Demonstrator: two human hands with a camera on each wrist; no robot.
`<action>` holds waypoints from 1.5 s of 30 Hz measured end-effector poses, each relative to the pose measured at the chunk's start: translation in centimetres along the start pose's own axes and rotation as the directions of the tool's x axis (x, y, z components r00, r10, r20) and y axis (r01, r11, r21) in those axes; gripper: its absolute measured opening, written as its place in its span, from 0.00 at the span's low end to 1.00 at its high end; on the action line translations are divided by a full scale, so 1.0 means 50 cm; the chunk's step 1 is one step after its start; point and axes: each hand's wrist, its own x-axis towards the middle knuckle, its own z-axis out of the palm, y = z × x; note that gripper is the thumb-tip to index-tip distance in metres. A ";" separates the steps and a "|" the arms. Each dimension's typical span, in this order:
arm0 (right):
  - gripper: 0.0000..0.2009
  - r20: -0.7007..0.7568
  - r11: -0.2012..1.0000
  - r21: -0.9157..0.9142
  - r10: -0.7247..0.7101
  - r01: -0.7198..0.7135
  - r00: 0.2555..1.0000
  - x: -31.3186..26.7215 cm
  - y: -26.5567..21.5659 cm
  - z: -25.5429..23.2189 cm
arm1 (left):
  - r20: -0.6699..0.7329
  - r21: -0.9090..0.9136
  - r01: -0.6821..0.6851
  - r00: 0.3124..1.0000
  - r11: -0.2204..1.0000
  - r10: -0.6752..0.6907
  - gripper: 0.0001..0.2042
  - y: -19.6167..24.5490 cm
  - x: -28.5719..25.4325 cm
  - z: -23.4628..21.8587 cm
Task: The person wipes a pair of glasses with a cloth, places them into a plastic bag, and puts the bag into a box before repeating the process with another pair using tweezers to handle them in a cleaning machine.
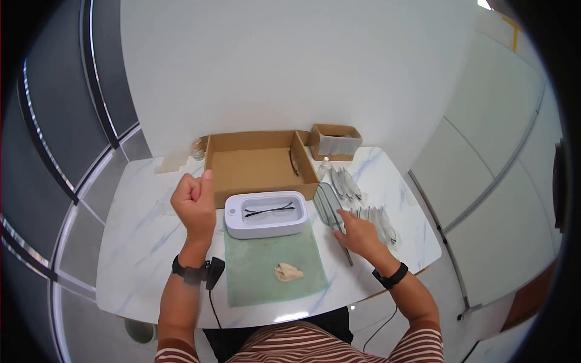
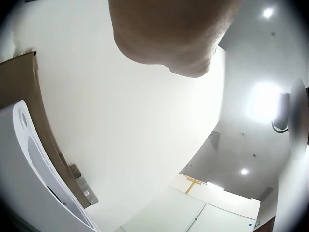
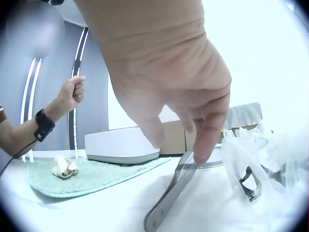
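Note:
My left hand [image 1: 195,199] is raised left of the white ultrasonic cleaner [image 1: 235,230], fingers curled in a fist with nothing visible in it. A pair of dark-framed glasses [image 1: 269,210] lies in the cleaner's basin. Right of the cleaner, my right hand [image 1: 360,235] reaches down over metal wire-headed tongs [image 1: 327,202] on the table. Its fingers are loosely spread, fingertips close to the tongs' flat handle [image 3: 169,200] in the right wrist view. A crumpled cream cloth [image 1: 288,272] lies on the green towel [image 1: 251,281] in front of the cleaner.
Behind the cleaner stands a large open cardboard box [image 1: 248,169], with a smaller lined box [image 1: 336,145] at its right. Several clear-bagged glasses [image 1: 378,224] lie at the right, near a small clear bottle [image 1: 324,166]. A jar [image 1: 198,149] stands at the back left.

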 end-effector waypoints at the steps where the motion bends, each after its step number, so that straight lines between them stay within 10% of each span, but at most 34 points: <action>1: 0.29 0.014 0.996 -0.071 0.050 -0.049 0.999 0.008 -0.009 0.003 | 0.035 0.003 -0.054 0.998 0.999 0.053 0.25 0.001 0.003 -0.006; 9: 0.36 0.146 0.975 -0.151 0.187 -0.165 0.971 0.063 0.012 0.052 | 0.227 0.212 0.014 0.972 0.977 -0.064 0.21 -0.068 0.041 -0.038; 19: 0.31 -0.011 0.977 0.024 0.214 -0.214 0.977 0.048 0.017 -0.031 | 0.653 0.530 -0.157 0.703 0.833 -0.283 0.19 -0.045 0.016 -0.036; 23: 0.28 0.053 0.819 0.480 0.331 -0.314 0.942 0.026 -0.026 -0.124 | 0.763 0.533 -0.264 0.561 0.804 -0.321 0.29 -0.038 0.007 -0.038; 25: 0.28 0.065 0.552 0.804 0.287 -0.220 0.956 0.022 -0.033 -0.141 | 0.780 0.543 -0.273 0.514 0.794 -0.356 0.32 -0.039 0.003 -0.039; 29: 0.25 0.120 0.520 0.842 0.079 -0.144 0.990 0.043 -0.043 -0.148 | 0.799 0.554 -0.317 0.464 0.770 -0.383 0.35 -0.057 -0.010 -0.035; 36: 0.18 0.152 0.911 0.405 -0.150 0.076 0.977 0.109 -0.079 -0.182 | 0.784 0.602 -0.345 0.424 0.720 -0.453 0.36 -0.046 -0.009 -0.026; 45: 0.15 0.086 0.968 0.001 -0.250 0.251 0.964 0.173 -0.109 -0.163 | 0.755 0.647 -0.337 0.408 0.684 -0.513 0.37 -0.055 -0.011 -0.024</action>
